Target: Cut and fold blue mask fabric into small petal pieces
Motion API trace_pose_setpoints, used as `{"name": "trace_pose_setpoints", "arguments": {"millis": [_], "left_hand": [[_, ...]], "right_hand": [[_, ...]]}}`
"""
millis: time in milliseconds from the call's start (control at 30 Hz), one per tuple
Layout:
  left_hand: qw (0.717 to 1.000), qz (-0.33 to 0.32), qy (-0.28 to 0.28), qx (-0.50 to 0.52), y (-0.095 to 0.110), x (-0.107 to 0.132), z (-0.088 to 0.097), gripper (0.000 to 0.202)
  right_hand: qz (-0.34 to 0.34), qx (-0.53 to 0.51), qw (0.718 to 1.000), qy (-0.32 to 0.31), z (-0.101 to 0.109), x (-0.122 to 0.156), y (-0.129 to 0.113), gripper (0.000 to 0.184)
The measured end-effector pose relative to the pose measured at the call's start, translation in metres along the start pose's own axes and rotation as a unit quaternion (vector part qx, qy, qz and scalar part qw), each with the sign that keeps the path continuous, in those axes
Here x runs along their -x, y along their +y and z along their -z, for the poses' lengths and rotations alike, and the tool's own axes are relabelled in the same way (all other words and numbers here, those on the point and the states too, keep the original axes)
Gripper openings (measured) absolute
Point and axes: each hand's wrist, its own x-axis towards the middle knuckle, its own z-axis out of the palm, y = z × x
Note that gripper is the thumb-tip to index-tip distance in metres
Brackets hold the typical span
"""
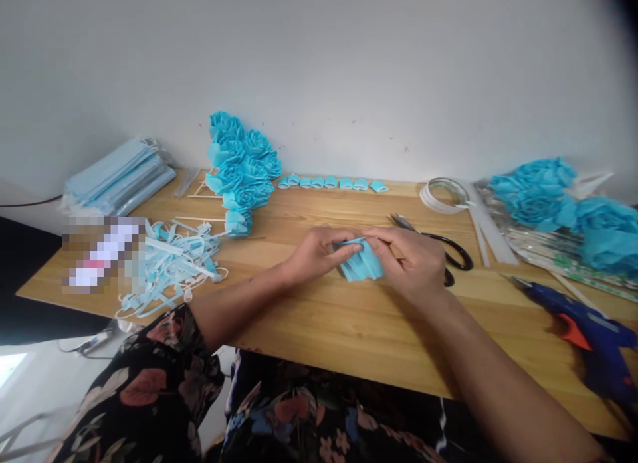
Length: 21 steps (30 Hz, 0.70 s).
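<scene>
Both hands pinch a pleated piece of light blue mask fabric point(363, 262) over the middle of the table. My left hand point(319, 250) grips its upper left edge between thumb and fingers. On the upper right, the thumb and fingers of my right hand point(411, 260) close on the same edge. The lower part of the fabric fans out below the fingers. Partly behind my right hand lie black-handled scissors point(456, 249), blades toward the wall. A row of several small folded blue pieces point(330, 182) lies along the wall beyond the hands.
Blue fabric roses point(244, 161) stand at the back left, beside packed masks point(122, 174) and a heap of cut strips point(174, 264). To the right are a tape roll point(443, 194), white glue sticks point(491, 224), more roses point(535, 194) and a blue glue gun point(578, 323).
</scene>
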Motion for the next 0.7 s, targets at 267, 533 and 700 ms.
{"name": "trace_pose_setpoints", "arguments": {"millis": [267,533,700], "left_hand": [[0.987,0.094,0.014,0.132,0.0025,0.0027,-0.0009,0.042],[0.986,0.092,0.004,0.135,0.0034,0.0032,-0.002,0.044],[0.987,0.102,-0.007,0.122,0.0014,0.0037,-0.004,0.044]], "right_hand": [[-0.034,-0.006,0.999,-0.021,0.0008,-0.0011,0.0022,0.021],[-0.047,-0.005,0.998,-0.03,0.0004,-0.0015,0.0032,0.022],[-0.014,0.032,0.999,-0.019,0.0005,-0.0018,0.0034,0.03]]}}
